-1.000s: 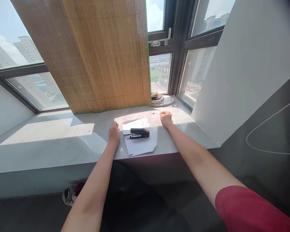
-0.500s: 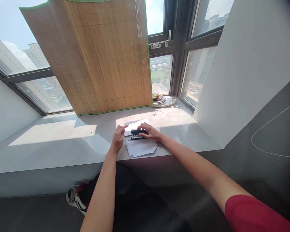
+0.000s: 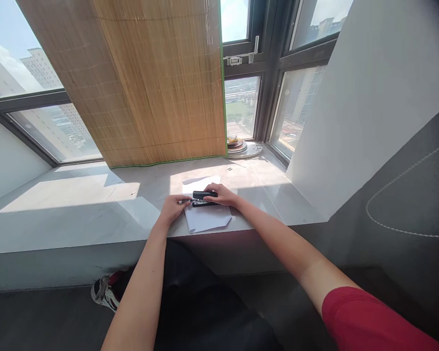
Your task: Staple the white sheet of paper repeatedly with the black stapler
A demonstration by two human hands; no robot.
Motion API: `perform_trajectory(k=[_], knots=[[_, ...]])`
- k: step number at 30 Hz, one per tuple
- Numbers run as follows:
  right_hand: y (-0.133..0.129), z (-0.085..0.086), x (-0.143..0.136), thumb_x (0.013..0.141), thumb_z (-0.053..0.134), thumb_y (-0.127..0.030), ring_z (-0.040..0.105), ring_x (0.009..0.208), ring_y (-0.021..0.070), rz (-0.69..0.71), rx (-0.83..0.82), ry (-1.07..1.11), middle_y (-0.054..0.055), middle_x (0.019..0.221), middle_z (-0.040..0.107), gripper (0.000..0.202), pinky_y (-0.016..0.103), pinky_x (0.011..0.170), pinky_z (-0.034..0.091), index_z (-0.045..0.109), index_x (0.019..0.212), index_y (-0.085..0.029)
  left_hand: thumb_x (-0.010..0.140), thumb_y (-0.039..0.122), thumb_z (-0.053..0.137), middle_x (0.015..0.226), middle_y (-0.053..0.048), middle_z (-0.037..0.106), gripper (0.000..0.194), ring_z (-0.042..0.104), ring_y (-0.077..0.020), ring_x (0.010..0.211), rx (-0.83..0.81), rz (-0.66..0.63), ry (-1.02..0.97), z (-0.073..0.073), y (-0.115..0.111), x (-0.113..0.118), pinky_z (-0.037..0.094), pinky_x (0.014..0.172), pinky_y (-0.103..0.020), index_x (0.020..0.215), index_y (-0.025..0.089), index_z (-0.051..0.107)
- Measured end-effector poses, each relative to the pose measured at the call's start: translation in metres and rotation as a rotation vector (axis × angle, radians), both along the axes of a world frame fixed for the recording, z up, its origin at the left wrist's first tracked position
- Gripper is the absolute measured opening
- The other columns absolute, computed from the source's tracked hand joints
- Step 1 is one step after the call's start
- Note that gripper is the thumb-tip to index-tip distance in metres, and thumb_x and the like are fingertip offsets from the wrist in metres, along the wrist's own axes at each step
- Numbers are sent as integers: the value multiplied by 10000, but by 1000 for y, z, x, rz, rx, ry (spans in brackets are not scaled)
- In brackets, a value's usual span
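A black stapler [image 3: 199, 195] lies over white sheets of paper [image 3: 209, 220] on the window sill, its top arm lifted a little from its base. My right hand [image 3: 221, 194] is closed round its right end, thumb in front and fingers over the top. At the stapler's left end, a thin metal piece sticks out. My left hand [image 3: 172, 208] pinches that piece between thumb and fingers, which partly hide it. The paper reaches out behind and in front of the stapler.
A bamboo blind [image 3: 161, 87] hangs before the window, its lower edge near the sill [image 3: 76, 222]. Stacked plates [image 3: 243, 147] stand in the back corner. Small dark bits [image 3: 229, 169] lie behind the paper. A beaded cord [image 3: 380, 225] hangs on the right.
My left hand has lowered from a raised position with a finger pointing, and its fingers now close on the metal piece at the stapler's left end. My right hand keeps its grip.
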State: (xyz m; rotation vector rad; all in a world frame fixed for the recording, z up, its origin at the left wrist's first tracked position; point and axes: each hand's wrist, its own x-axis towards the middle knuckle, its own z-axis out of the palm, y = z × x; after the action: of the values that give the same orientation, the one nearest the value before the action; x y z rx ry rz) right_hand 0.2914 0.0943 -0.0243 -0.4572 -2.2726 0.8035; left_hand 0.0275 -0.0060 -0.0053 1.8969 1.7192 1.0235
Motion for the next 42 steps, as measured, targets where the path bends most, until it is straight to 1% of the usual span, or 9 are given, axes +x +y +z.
perform_trajectory(k=[7, 13, 18, 21, 26, 30, 33, 38, 42], knots=[[2, -3, -1, 982, 690, -509, 627, 920, 229, -5, 16, 9, 53, 946, 727, 311, 349, 859, 463, 758, 1002, -206, 834, 296, 790, 996, -75, 868, 221, 803, -299, 931, -49, -5, -31, -1, 1, 5, 619, 879, -400, 1005, 213, 903], [3, -6, 0, 960, 705, -480, 648, 889, 222, -21, -6, 33, 58, 946, 752, 296, 343, 844, 480, 784, 1015, -200, 870, 292, 745, 1083, -61, 863, 231, 810, -316, 1042, 34, -51, 51, -3, -1, 0, 625, 957, -433, 1037, 255, 901], [6, -5, 6, 907, 747, -494, 711, 979, 263, -116, -133, 161, 87, 1035, 804, 331, 379, 908, 503, 831, 1038, -202, 923, 345, 703, 1127, -79, 856, 243, 814, -332, 1079, 154, -151, 37, -2, 1, 0, 631, 1004, -484, 1039, 259, 900], [6, -1, 10, 883, 756, -522, 720, 956, 266, -117, -213, 209, 71, 999, 814, 343, 377, 894, 505, 850, 999, -214, 940, 410, 712, 1119, -81, 858, 257, 821, -331, 1057, 215, -187, 34, -1, -1, 3, 645, 1002, -493, 1024, 255, 899], [7, 3, 21, 825, 789, -533, 691, 858, 248, -133, -414, 306, 51, 854, 790, 338, 365, 819, 498, 851, 849, -201, 956, 446, 750, 1126, -72, 857, 254, 822, -330, 1086, 161, -278, 10, 3, -10, 9, 656, 1013, -482, 1058, 262, 893], [8, 5, 28, 762, 843, -516, 684, 851, 255, -112, -513, 408, 66, 864, 790, 345, 382, 807, 505, 861, 865, -187, 960, 449, 772, 1113, -67, 861, 250, 822, -320, 1071, 172, -299, -75, 5, -13, 11, 656, 993, -463, 1071, 257, 887], [4, 7, 28, 756, 859, -561, 690, 884, 268, -49, -499, 385, 78, 900, 800, 403, 395, 836, 523, 868, 896, -184, 917, 450, 825, 1019, -68, 862, 235, 824, -306, 982, 186, -319, -118, 5, -11, 17, 658, 959, -458, 1014, 240, 870], [-9, 11, 21, 797, 839, -668, 683, 905, 255, 68, -354, 293, 72, 932, 793, 499, 390, 891, 522, 879, 974, -203, 774, 379, 946, 1246, -92, 779, 515, 752, -311, 1213, 222, -346, -170, 4, -5, 37, 608, 1087, -465, 1213, 232, 721], [-13, 10, 19, 851, 768, -759, 684, 922, 263, 51, -275, 260, 86, 957, 784, 588, 402, 897, 522, 863, 1014, -202, 781, 313, 912, 1251, -92, 744, 449, 709, -302, 1241, 208, -352, -127, 6, -2, 46, 568, 1134, -471, 1163, 235, 688]])
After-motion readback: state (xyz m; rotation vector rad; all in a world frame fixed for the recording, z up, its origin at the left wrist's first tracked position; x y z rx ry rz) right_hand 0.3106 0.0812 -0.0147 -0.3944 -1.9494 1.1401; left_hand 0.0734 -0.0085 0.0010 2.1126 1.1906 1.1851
